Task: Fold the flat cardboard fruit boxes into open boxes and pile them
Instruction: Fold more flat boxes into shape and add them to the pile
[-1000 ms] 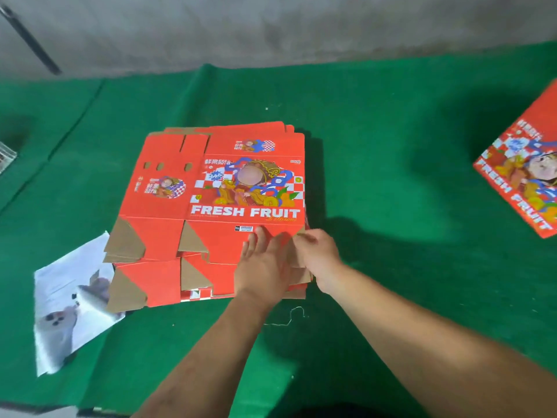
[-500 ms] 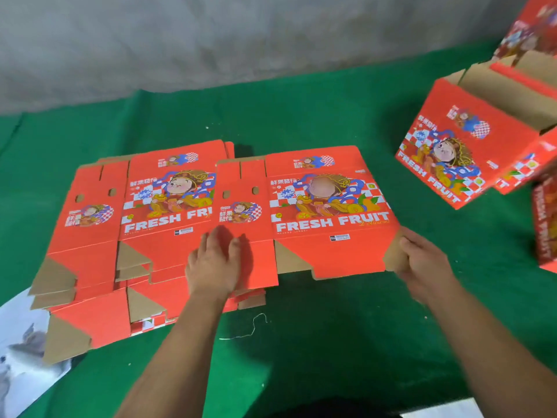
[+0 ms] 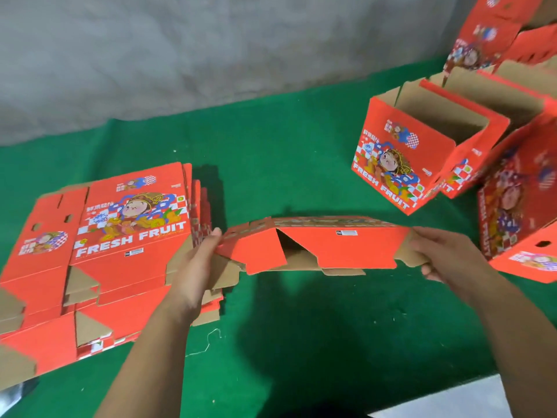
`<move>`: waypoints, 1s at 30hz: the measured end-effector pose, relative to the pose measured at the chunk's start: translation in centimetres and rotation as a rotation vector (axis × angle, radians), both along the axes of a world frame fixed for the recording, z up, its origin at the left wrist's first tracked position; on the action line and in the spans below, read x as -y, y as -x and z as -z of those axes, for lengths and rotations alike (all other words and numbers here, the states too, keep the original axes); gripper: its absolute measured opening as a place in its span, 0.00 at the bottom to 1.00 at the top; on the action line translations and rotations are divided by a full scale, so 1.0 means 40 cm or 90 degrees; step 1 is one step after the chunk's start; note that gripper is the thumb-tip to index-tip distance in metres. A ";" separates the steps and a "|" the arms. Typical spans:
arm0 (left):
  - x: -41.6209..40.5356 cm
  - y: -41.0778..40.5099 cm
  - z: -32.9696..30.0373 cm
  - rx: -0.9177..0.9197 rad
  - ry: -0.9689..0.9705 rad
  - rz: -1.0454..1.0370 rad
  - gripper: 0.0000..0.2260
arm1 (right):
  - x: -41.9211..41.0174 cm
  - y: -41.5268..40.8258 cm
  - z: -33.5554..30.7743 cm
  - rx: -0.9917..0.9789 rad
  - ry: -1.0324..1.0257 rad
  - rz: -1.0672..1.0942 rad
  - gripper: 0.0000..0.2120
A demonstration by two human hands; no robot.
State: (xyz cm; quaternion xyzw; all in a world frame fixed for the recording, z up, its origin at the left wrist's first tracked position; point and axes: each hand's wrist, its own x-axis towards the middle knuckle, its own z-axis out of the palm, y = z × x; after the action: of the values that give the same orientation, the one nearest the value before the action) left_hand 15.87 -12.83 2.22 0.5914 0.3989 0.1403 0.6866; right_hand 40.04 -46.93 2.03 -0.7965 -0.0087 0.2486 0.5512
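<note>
A flat red cardboard fruit box (image 3: pixel 331 245) hangs above the green table, nearly edge-on to me, its bottom flaps hanging toward me. My left hand (image 3: pixel 196 267) grips its left end and my right hand (image 3: pixel 443 257) grips its right end. To the left lies a stack of flat red boxes (image 3: pixel 120 251) printed "FRESH FRUIT". At the right stands a pile of folded open boxes (image 3: pixel 422 152), tilted, with brown insides showing.
The green cloth table (image 3: pixel 286 164) runs back to a grey wall (image 3: pixel 180 55). More folded red boxes (image 3: pixel 518 206) crowd the right edge. A white thread (image 3: pixel 208 342) lies near my left forearm. A pale sheet (image 3: pixel 446 399) shows at the bottom right.
Both hands have slid the top flat box off the stack to the right and lifted it off the table. The view has swung right, bringing the folded boxes in.
</note>
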 end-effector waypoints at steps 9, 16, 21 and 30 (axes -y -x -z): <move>0.127 -0.039 -0.032 -0.066 -0.054 0.200 0.27 | -0.070 0.003 -0.089 0.099 -0.010 -0.206 0.22; 0.055 -0.015 -0.084 -0.126 -0.166 0.062 0.45 | -0.083 -0.068 -0.198 0.009 -0.030 -0.146 0.18; 0.120 -0.049 -0.086 -0.060 -0.227 0.013 0.39 | -0.130 -0.100 -0.196 0.119 0.072 -0.141 0.13; 0.129 -0.072 -0.081 -0.188 -0.311 0.189 0.41 | -0.173 0.089 -0.296 0.714 0.284 -0.430 0.13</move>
State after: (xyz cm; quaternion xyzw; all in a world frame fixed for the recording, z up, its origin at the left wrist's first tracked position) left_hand 18.74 -18.01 5.47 0.8044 0.3582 0.0428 0.4721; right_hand 36.47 -40.02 13.86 -0.8526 -0.4887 -0.0473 0.1788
